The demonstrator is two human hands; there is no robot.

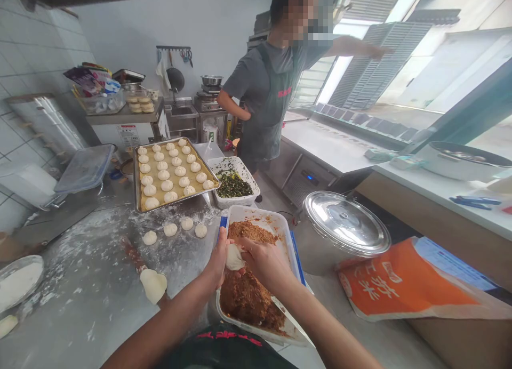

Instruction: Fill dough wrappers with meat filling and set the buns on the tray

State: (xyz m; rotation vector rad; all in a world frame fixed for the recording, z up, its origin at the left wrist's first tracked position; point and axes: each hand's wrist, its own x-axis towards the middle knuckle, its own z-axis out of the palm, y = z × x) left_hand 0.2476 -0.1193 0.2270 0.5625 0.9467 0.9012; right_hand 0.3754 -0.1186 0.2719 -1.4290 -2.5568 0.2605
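Observation:
My left hand and my right hand are both closed round a small white dough bun, pinching it above a white tub of brown minced filling. Several shaped buns lie in a row on the floured steel table, left of the tub. A flat dough wrapper rests beside a rolling pin. Behind them a metal tray holds several rows of finished buns.
A tub of chopped greens stands behind the filling tub. A steel pot with lid and an orange sack sit to the right. A bowl of flour is at far left. Another person in a grey apron stands at the back.

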